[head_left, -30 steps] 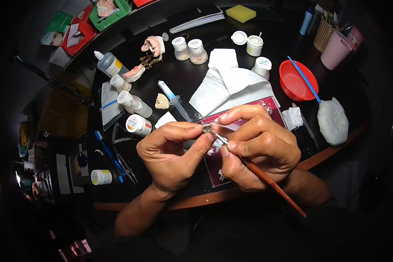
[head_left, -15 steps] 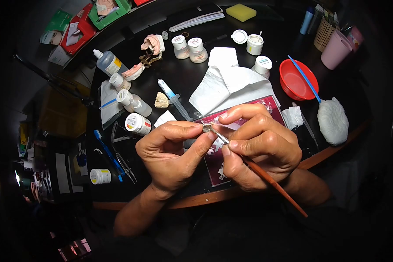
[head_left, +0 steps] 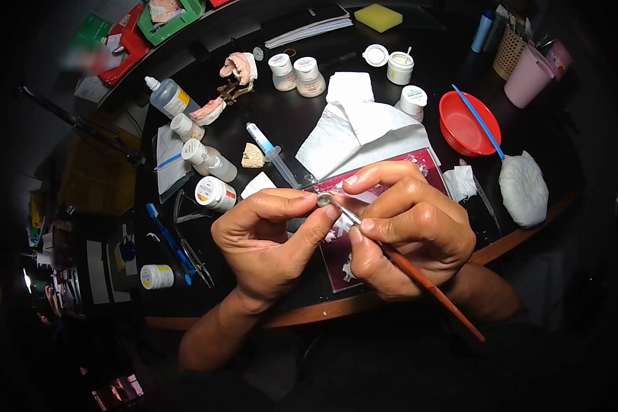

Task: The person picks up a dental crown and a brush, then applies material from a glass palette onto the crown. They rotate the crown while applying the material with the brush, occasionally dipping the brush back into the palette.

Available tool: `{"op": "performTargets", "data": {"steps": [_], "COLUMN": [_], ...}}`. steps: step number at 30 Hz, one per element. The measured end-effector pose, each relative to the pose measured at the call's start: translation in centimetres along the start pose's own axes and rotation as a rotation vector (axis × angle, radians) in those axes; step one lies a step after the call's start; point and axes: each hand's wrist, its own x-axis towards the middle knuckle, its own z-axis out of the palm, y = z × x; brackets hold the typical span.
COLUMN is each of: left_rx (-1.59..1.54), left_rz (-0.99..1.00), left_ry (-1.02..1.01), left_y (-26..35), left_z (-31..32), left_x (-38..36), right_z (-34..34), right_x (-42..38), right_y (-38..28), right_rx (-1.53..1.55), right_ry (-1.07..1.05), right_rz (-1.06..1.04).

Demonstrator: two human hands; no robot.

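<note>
Between the thumb and index finger of my left hand point(head_left: 268, 237) is a tiny greyish, metallic-looking piece, apparently a dental crown point(head_left: 323, 200). My right hand point(head_left: 422, 230) grips a brush point(head_left: 429, 292) with a reddish-brown wooden handle and a silver ferrule. The brush's tip reaches the crown; whether it touches is too small to tell. Both hands hover over a dark red slab point(head_left: 340, 268) bearing white scraps. Folded white tissue point(head_left: 329, 141) lies just beyond the fingers.
A syringe point(head_left: 275, 154), a tan model piece point(head_left: 253, 156) and several bottles and jars point(head_left: 215, 193) stand left. Further back is a pink dental model point(head_left: 237, 69). On the right are a red bowl point(head_left: 460, 134) with a blue stick point(head_left: 475, 120) and a white wrapped pad point(head_left: 523, 189).
The hands hold the same grips, with the crown and brush nearly still. The whole view has shifted very slightly.
</note>
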Motion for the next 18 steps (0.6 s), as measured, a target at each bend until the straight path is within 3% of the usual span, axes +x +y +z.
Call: {"op": "performTargets", "data": {"steps": [18], "left_rx": [-0.007], "left_rz": [0.000], "left_ry": [0.003], "left_y": [-0.18], "left_z": [-0.08], "left_x": [-0.07], "right_z": [0.16], "right_x": [-0.07], "right_y": [-0.18], "right_rx": [-0.012], "right_ry": [0.017], "right_rz": [0.016]}}
